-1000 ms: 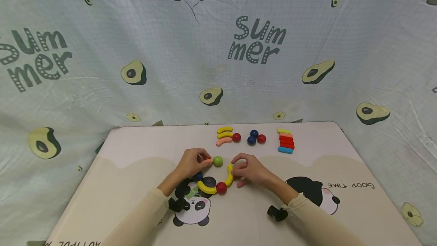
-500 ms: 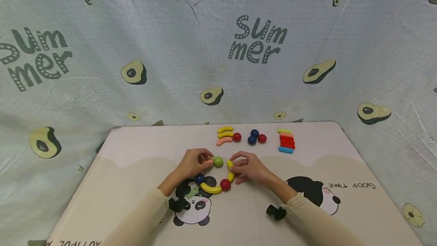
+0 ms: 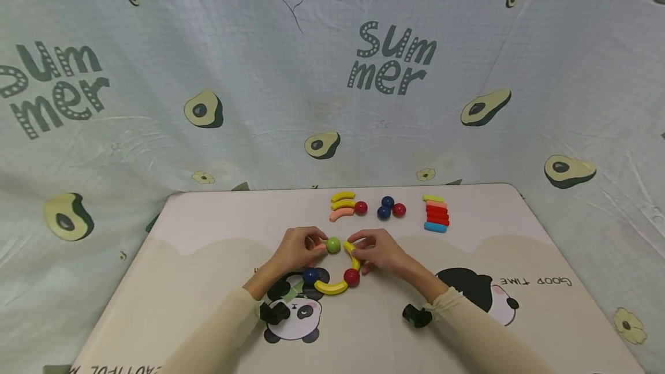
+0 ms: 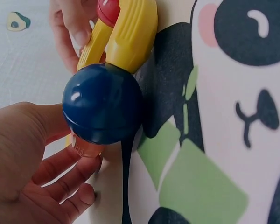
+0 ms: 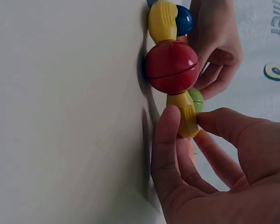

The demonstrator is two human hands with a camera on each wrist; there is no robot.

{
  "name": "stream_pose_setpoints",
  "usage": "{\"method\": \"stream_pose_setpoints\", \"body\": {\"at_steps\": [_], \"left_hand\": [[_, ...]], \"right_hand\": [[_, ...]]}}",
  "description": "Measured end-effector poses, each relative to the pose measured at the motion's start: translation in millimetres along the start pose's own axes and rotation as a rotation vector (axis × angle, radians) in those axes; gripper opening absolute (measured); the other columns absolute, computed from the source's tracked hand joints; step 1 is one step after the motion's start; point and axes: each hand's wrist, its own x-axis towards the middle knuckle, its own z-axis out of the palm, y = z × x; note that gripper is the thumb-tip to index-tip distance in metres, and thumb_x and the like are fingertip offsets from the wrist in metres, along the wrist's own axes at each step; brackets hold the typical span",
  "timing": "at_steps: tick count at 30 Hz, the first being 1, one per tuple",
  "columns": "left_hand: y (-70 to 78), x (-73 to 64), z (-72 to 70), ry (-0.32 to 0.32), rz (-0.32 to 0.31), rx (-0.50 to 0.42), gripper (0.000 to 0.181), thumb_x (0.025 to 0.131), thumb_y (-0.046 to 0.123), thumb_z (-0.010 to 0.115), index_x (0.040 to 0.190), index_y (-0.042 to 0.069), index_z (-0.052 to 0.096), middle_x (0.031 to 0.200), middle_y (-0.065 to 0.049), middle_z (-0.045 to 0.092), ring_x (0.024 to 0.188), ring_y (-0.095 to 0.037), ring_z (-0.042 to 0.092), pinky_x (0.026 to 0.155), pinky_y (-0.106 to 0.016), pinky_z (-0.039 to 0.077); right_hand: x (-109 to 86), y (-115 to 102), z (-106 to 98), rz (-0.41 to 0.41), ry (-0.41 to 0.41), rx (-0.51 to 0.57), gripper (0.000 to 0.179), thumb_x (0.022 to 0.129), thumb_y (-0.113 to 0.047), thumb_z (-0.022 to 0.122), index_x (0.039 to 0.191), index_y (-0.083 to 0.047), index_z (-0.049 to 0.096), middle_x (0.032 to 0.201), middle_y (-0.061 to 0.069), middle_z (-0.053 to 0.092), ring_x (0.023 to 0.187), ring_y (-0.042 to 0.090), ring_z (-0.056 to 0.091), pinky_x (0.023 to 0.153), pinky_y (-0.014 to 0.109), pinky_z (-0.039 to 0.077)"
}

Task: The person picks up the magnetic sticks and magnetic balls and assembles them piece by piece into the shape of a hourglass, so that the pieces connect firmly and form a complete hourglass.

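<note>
A ring-like chain of toy balls and curved rods lies between the hands in the head view. My left hand (image 3: 298, 249) pinches an orange rod (image 4: 86, 146) between the green ball (image 3: 333, 245) and the blue ball (image 3: 310, 275). From the blue ball a yellow curved rod (image 3: 331, 288) runs to the red ball (image 3: 351, 277). My right hand (image 3: 380, 251) pinches a second yellow rod (image 5: 187, 116), joined to the red ball, between thumb and fingers. A small gap separates this rod's far end from the green ball.
Behind the hands lie spare curved rods (image 3: 343, 205) beside a red ball (image 3: 361, 208). Blue balls (image 3: 384, 212) and another red ball (image 3: 399, 209) sit to their right. Short straight rods (image 3: 437, 218) form a row farther right. A patterned curtain (image 3: 249, 103) hangs behind the table.
The blue ball, near yellow rod and red ball have shifted to the right. The right-hand yellow rod has turned, its far end now leaning toward the green ball. Both hands keep their hold.
</note>
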Motion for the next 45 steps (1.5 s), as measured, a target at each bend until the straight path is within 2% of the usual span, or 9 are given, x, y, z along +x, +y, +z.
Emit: {"method": "stream_pose_setpoints", "body": {"at_steps": [11,24,41,45], "left_hand": [[3.3,1.0,1.4,-0.002,-0.012,0.001,0.018,0.089,0.007,0.080,0.106,0.004,0.075,0.085,-0.001,0.068,0.071,-0.014,0.057,0.062,-0.022,0.047],[4.8,0.6,2.5,0.035,-0.013,0.009,0.019,0.086,0.007,0.081,0.104,0.004,0.075,0.082,-0.002,0.069,0.069,-0.013,0.058,0.061,-0.022,0.047],[4.4,-4.7,4.4,0.077,-0.022,-0.003,0.021,0.083,0.007,0.084,0.101,0.003,0.074,0.080,-0.002,0.068,0.067,-0.012,0.059,0.061,-0.022,0.049],[4.2,-3.8,3.6,0.066,-0.023,-0.008,0.025,0.084,0.009,0.084,0.106,0.003,0.073,0.084,-0.003,0.069,0.068,-0.013,0.058,0.061,-0.023,0.048]], "right_hand": [[5.5,-2.6,-0.7,-0.030,-0.043,-0.080,0.029,0.096,-0.007,0.070,0.125,-0.005,0.070,0.098,0.009,0.070,0.060,0.021,0.065,0.062,0.031,0.058],[9.3,-4.9,-0.2,-0.054,-0.009,-0.164,0.027,0.096,-0.006,0.070,0.123,-0.007,0.072,0.100,0.007,0.070,0.067,0.020,0.064,0.064,0.031,0.058],[14.9,-7.0,-2.9,-0.071,-0.029,-0.197,0.026,0.097,-0.007,0.069,0.122,-0.008,0.073,0.103,0.006,0.070,0.077,0.020,0.065,0.066,0.032,0.059],[15.6,-6.3,-2.5,-0.073,-0.034,-0.191,0.025,0.097,-0.007,0.068,0.122,-0.009,0.073,0.102,0.006,0.069,0.075,0.021,0.064,0.066,0.032,0.059]]}}
